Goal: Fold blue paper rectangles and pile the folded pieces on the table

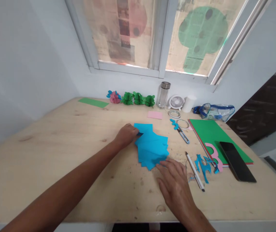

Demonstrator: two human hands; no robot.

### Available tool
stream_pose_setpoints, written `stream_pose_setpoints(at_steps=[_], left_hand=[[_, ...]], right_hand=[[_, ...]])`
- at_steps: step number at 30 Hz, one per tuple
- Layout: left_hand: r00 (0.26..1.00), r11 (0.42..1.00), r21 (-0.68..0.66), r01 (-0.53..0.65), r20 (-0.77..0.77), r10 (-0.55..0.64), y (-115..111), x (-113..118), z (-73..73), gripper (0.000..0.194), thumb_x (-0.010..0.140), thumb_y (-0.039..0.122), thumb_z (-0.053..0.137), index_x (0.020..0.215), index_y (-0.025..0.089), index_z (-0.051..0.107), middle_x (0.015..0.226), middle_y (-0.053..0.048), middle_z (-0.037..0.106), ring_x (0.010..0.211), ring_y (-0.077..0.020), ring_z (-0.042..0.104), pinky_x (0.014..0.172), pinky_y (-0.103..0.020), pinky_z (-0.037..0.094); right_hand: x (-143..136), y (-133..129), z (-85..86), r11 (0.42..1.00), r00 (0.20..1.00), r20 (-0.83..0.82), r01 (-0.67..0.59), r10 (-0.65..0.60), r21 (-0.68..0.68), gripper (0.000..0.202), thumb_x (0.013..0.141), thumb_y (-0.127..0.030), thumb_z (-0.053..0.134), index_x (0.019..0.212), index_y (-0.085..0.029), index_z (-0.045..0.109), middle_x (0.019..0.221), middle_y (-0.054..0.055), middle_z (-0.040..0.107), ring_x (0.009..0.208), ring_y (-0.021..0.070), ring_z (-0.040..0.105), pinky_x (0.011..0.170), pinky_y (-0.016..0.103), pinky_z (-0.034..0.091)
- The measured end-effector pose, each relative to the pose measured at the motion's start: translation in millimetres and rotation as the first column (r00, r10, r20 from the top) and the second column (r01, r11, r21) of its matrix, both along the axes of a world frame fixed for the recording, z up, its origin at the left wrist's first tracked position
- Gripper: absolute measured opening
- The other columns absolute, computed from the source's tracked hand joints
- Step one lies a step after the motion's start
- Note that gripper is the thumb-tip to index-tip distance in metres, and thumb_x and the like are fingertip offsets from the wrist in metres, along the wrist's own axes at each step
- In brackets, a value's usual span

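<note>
A loose stack of blue paper pieces (152,146), fanned at different angles, lies on the wooden table. My left hand (127,133) is at the upper left of the stack, with its fingers closed on the edge of a blue paper piece; a dark shaded corner shows beside the fingertips. At the lower right of the stack, my right hand (174,178) has its fingers stretched out and thumb apart. Its fingertips meet the stack's lower right edge.
Right of the stack lie a white pen (195,171), blue paper scraps (204,167), a utility knife (183,135) and a phone (237,161) partly on green sheets (212,132). Along the wall stand green paper ornaments (138,98), a glass bottle (163,95) and a small fan (176,102).
</note>
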State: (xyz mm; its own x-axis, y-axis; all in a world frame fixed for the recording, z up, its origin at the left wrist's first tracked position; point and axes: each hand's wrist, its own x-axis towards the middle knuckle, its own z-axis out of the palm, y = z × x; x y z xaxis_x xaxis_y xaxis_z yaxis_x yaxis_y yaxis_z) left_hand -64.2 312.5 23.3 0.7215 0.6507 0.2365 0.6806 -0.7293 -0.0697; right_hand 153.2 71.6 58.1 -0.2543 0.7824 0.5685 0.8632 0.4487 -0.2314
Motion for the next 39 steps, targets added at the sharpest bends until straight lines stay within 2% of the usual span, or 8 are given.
stream_pose_setpoints(at_steps=[14, 19, 22, 26, 29, 31, 34, 39], left_hand=[[0.993, 0.993, 0.002, -0.115, -0.027, 0.115, -5.7, -3.1, 17.2, 0.033, 0.090, 0.039, 0.056, 0.114, 0.016, 0.056, 0.112, -0.007, 0.060, 0.095, -0.0178, 0.061, 0.081, -0.039, 0.053], [0.983, 0.978, 0.111, -0.179, 0.066, 0.172, -24.6, -29.4, 43.7, 0.021, 0.092, 0.027, 0.048, 0.080, 0.016, 0.061, 0.075, -0.003, 0.063, 0.072, -0.0169, 0.061, 0.074, -0.037, 0.050], [0.965, 0.953, 0.192, -0.235, 0.161, 0.206, -57.9, -46.3, 56.0, 0.031, 0.091, 0.018, 0.038, 0.065, 0.020, 0.056, 0.062, -0.005, 0.061, 0.064, -0.0202, 0.061, 0.072, -0.040, 0.048], [0.939, 0.927, 0.266, -0.265, 0.291, 0.185, -140.3, -37.7, 53.5, 0.021, 0.092, 0.023, 0.042, 0.082, 0.020, 0.060, 0.089, -0.009, 0.070, 0.083, -0.0222, 0.065, 0.082, -0.041, 0.048], [0.914, 0.949, 0.313, -0.027, 0.393, -0.104, -209.8, -6.2, 39.3, 0.014, 0.087, 0.011, 0.049, 0.083, 0.018, 0.060, 0.101, -0.008, 0.071, 0.095, -0.0197, 0.065, 0.094, -0.040, 0.047], [0.877, 0.968, 0.246, 0.047, 0.454, -0.158, -244.5, 15.7, 28.3, 0.019, 0.088, 0.007, 0.047, 0.078, 0.017, 0.059, 0.102, -0.008, 0.071, 0.102, -0.0196, 0.065, 0.099, -0.042, 0.044], [0.856, 0.987, 0.140, 0.081, 0.497, -0.141, -270.9, 35.3, 14.3, 0.024, 0.091, 0.008, 0.044, 0.075, 0.018, 0.059, 0.098, -0.007, 0.072, 0.100, -0.0178, 0.065, 0.101, -0.042, 0.042], [0.854, 0.996, 0.055, 0.075, 0.512, -0.092, -275.2, 36.7, 4.5, 0.022, 0.091, 0.009, 0.045, 0.077, 0.018, 0.058, 0.095, -0.005, 0.073, 0.096, -0.0165, 0.066, 0.100, -0.042, 0.041]], right_hand=[[7.8, -26.7, -11.8, 1.000, 1.000, 0.008, 0.007, -0.007, -0.008, 0.037, 0.086, -0.014, 0.051, 0.121, -0.022, 0.055, 0.116, 0.005, 0.063, 0.113, 0.0243, 0.053, 0.094, 0.042, 0.038], [8.5, -33.5, -11.9, 0.999, 1.000, -0.022, 0.018, -0.018, -0.035, 0.035, 0.086, -0.015, 0.050, 0.120, -0.022, 0.056, 0.113, 0.006, 0.064, 0.112, 0.0241, 0.054, 0.094, 0.042, 0.039], [9.8, -38.5, -12.1, 0.999, 0.999, -0.040, 0.012, -0.014, -0.040, 0.035, 0.087, -0.015, 0.049, 0.121, -0.023, 0.055, 0.113, 0.006, 0.064, 0.111, 0.0238, 0.055, 0.094, 0.042, 0.040], [10.1, -48.1, -13.9, 0.999, 0.997, -0.070, 0.040, -0.042, -0.032, 0.042, 0.089, -0.018, 0.047, 0.131, -0.022, 0.047, 0.119, 0.008, 0.062, 0.113, 0.0248, 0.055, 0.096, 0.044, 0.040], [9.9, -57.9, -14.2, 0.998, 0.997, -0.044, 0.059, -0.060, -0.026, 0.052, 0.091, -0.022, 0.048, 0.141, -0.021, 0.036, 0.128, 0.011, 0.056, 0.120, 0.0272, 0.050, 0.099, 0.046, 0.038], [11.1, -65.1, -13.7, 0.998, 0.998, 0.003, 0.058, -0.058, -0.039, 0.054, 0.090, -0.023, 0.049, 0.142, -0.019, 0.036, 0.135, 0.013, 0.051, 0.125, 0.0290, 0.045, 0.100, 0.047, 0.036], [15.3, -75.4, -13.3, 0.994, 0.998, 0.053, 0.027, -0.021, -0.103, 0.043, 0.090, -0.022, 0.052, 0.132, -0.020, 0.048, 0.128, 0.011, 0.057, 0.122, 0.0280, 0.048, 0.099, 0.048, 0.034], [18.8, -84.2, -15.0, 0.987, 1.000, -0.009, -0.022, 0.021, -0.161, 0.018, 0.091, -0.021, 0.054, 0.107, -0.023, 0.061, 0.104, 0.003, 0.069, 0.104, 0.0207, 0.059, 0.099, 0.045, 0.033]])
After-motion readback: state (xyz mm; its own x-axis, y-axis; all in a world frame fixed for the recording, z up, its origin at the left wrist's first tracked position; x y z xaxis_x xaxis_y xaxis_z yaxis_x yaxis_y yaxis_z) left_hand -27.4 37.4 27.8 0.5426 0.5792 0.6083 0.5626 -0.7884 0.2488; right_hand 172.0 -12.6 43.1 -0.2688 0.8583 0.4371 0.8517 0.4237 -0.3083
